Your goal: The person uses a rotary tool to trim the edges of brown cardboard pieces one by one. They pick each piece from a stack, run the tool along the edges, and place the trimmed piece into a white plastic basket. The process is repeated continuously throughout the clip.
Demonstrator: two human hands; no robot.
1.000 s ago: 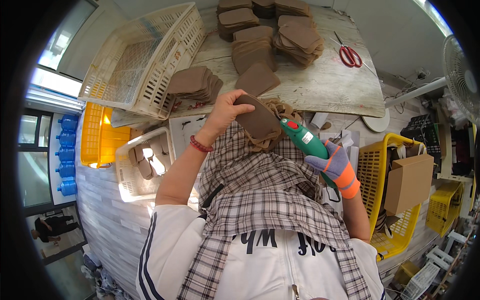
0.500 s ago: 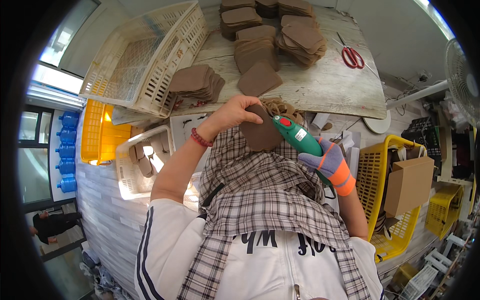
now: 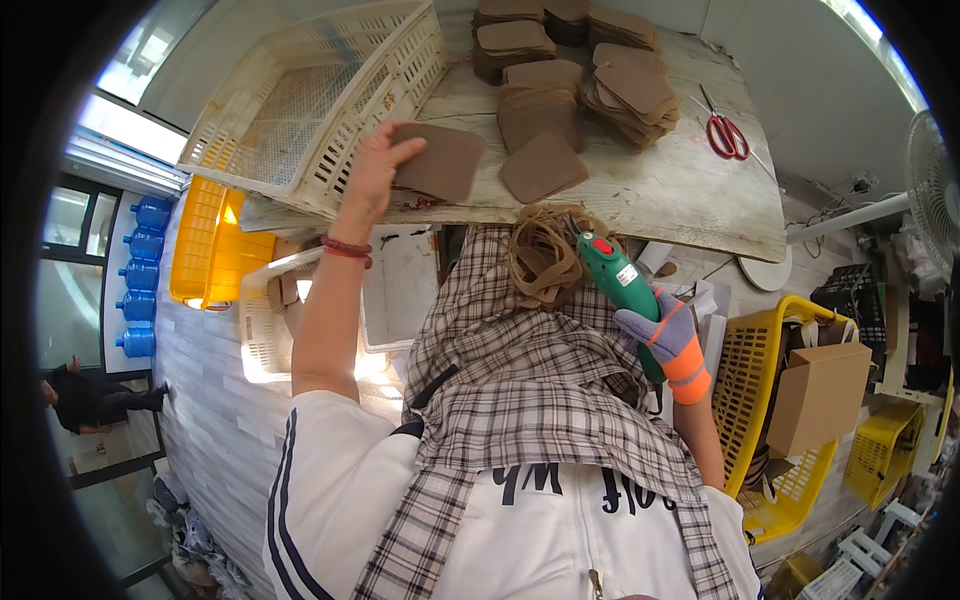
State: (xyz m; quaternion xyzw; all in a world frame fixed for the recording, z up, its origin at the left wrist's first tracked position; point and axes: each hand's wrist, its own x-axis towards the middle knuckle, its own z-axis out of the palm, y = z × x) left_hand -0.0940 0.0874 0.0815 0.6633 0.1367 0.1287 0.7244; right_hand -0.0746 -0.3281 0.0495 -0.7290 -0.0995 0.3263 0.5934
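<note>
My bare left hand (image 3: 378, 165) pinches the edge of a brown rounded sheet (image 3: 445, 165) over the table's left front part. This sheet covers the place where a small stack lay. In the orange-and-purple work glove, my right hand (image 3: 662, 338) grips green electric scissors (image 3: 622, 280) with a red button; their metal tip points up toward the table edge. A tangle of brown trimmed strips (image 3: 545, 255) lies on my plaid apron (image 3: 530, 350), just left of the tip. One or more loose brown sheets (image 3: 543, 168) rest near the table's front edge.
Several stacks of brown sheets (image 3: 540, 110) stand farther back on the worn table (image 3: 690, 190). Red-handled scissors (image 3: 727, 137) lie at its right. A white crate (image 3: 325, 150) stands at the left. A yellow basket (image 3: 745, 390) with a cardboard box (image 3: 818, 395) sits to my right.
My left hand has carried the brown sheet from beside the electric scissors up and left over the table, uncovering the strips on the apron. My right hand stays nearly in place with the tool.
</note>
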